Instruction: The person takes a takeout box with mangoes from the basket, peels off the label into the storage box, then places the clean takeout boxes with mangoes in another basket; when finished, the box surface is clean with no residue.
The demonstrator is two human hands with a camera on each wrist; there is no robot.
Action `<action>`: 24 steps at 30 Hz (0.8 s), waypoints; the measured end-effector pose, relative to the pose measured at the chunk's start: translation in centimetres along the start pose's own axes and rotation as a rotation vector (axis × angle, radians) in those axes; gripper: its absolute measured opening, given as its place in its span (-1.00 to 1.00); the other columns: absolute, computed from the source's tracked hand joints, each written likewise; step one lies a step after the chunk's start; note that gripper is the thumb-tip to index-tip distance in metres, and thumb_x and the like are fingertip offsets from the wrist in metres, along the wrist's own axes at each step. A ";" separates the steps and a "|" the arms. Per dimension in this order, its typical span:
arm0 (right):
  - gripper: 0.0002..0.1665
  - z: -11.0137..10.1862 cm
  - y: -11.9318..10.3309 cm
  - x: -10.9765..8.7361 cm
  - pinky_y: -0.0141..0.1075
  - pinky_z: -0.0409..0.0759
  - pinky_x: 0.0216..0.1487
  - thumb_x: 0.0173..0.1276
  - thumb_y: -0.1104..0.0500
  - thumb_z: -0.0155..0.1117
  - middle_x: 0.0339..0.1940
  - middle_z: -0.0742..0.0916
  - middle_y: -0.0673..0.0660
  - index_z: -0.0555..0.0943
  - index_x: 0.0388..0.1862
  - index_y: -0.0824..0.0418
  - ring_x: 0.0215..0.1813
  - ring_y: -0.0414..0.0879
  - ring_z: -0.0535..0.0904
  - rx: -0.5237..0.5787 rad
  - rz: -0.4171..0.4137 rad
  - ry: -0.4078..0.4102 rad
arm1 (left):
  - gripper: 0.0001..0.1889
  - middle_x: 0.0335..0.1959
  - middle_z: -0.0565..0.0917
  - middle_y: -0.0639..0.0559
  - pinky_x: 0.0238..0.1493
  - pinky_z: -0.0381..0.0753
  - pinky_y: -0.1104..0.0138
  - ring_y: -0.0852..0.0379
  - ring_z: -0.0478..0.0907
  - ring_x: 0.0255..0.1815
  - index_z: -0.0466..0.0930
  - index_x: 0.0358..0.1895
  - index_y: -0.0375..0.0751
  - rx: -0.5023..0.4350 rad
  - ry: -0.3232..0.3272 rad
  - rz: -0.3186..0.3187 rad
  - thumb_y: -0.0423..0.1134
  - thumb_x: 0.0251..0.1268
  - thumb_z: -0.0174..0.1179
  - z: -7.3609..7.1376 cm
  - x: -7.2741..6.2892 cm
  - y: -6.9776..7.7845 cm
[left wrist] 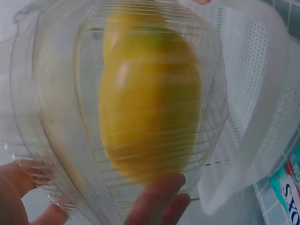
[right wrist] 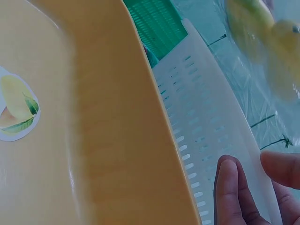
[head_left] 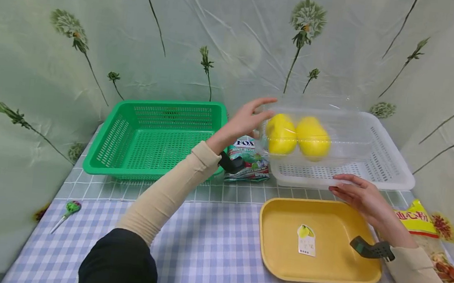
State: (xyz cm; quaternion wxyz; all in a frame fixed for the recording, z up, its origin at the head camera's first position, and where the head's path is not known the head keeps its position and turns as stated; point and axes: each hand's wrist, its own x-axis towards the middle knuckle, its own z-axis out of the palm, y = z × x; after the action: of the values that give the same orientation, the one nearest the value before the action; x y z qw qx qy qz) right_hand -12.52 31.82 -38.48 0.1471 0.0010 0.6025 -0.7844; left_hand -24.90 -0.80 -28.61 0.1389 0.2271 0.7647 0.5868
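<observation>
My left hand (head_left: pixel 249 118) grips the left end of a clear plastic box (head_left: pixel 346 141), which is tilted over the white basket. Two smooth yellow fruits (head_left: pixel 313 138) lie side by side inside it. In the left wrist view, one yellow fruit (left wrist: pixel 150 103) shows through the ribbed plastic, with fingers around the box's end. My right hand (head_left: pixel 362 202) is at the front rim of the white perforated basket (head_left: pixel 390 152). Its fingers are loosely extended in front of the basket wall, the thumb near the rim; it holds nothing visible.
A yellow tray (head_left: pixel 281 256) with a fruit sticker (head_left: pixel 306 242) lies in front of the white basket. To the left stands a green basket (head_left: pixel 156 146), with a FOX candy bag (head_left: pixel 249 166) beside it. A lollipop (head_left: pixel 70 210) lies far left, a yellow food packet (head_left: pixel 426 242) far right.
</observation>
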 end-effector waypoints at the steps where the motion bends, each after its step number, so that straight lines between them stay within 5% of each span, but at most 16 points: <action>1: -0.71 0.0 0.0 0.0 -0.35 0.61 -0.09 0.47 0.39 0.02 -0.18 0.74 0.05 0.68 -0.14 0.13 -0.13 -0.11 0.70 0.007 0.001 0.000 | -0.50 0.39 0.28 -0.01 -0.42 0.61 0.19 0.03 0.47 -0.21 0.27 0.43 0.05 -0.003 -0.001 -0.001 -0.10 0.48 0.02 0.4 0.5 0.1; 4: -0.71 0.1 0.0 0.0 -0.34 0.60 -0.09 0.47 0.39 0.02 -0.19 0.74 0.08 0.68 -0.14 0.16 -0.12 -0.10 0.70 0.030 0.001 -0.012 | -0.51 0.43 0.20 0.07 -0.37 0.65 0.21 0.07 0.44 0.07 0.30 0.42 0.07 0.009 0.001 -0.012 -0.11 0.47 0.04 1.3 2.0 0.2; 11: -0.73 0.3 0.0 -0.1 -0.34 0.60 -0.09 0.46 0.40 0.04 -0.21 0.75 0.12 0.67 -0.11 0.19 -0.14 -0.10 0.70 0.045 0.002 -0.030 | -0.55 0.30 0.38 0.06 -0.38 0.64 0.20 0.14 0.46 -0.25 0.35 0.37 0.04 0.029 -0.005 -0.011 -0.14 0.45 0.07 3.0 4.9 0.6; 16: -0.70 0.1 0.0 -0.1 -0.34 0.61 -0.10 0.46 0.41 0.01 -0.22 0.75 0.12 0.68 -0.12 0.19 -0.15 -0.11 0.70 0.038 -0.015 -0.030 | -0.54 0.36 0.28 0.11 -0.26 0.65 0.10 0.07 0.47 -0.03 0.34 0.37 0.02 0.058 0.003 -0.018 -0.14 0.45 0.08 4.1 6.5 0.4; 18: -0.71 0.1 0.0 -0.1 -0.34 0.61 -0.10 0.46 0.41 0.01 -0.22 0.75 0.11 0.68 -0.12 0.19 -0.15 -0.11 0.70 0.029 -0.018 -0.028 | -0.53 0.39 0.25 0.12 -0.31 0.64 0.14 0.11 0.49 -0.27 0.34 0.38 0.02 0.064 0.011 -0.024 -0.14 0.44 0.08 4.6 7.1 0.0; 21: -0.71 0.1 0.0 -0.1 -0.34 0.60 -0.09 0.46 0.41 0.02 -0.21 0.75 0.11 0.68 -0.11 0.19 -0.15 -0.11 0.70 0.022 -0.019 -0.028 | -0.53 0.38 0.27 0.11 -0.45 0.61 0.25 0.19 0.25 -0.64 0.35 0.37 0.01 0.073 0.027 -0.041 -0.14 0.43 0.10 5.2 7.8 -0.8; 24: -0.71 0.1 0.1 0.0 -0.34 0.60 -0.09 0.46 0.41 0.02 -0.21 0.75 0.11 0.68 -0.12 0.19 -0.14 -0.10 0.70 0.024 -0.018 -0.027 | -0.53 0.37 0.31 0.07 -0.53 0.57 0.27 0.20 0.24 -0.62 0.36 0.36 -0.01 0.066 0.056 -0.078 -0.16 0.42 0.12 5.7 8.2 -1.4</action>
State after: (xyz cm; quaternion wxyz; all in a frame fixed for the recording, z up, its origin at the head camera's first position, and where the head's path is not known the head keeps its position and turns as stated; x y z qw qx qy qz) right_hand -12.53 31.73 -38.52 0.1482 -0.0131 0.5909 -0.7929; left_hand -29.48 7.91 -31.09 0.1327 0.1852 0.7954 0.5617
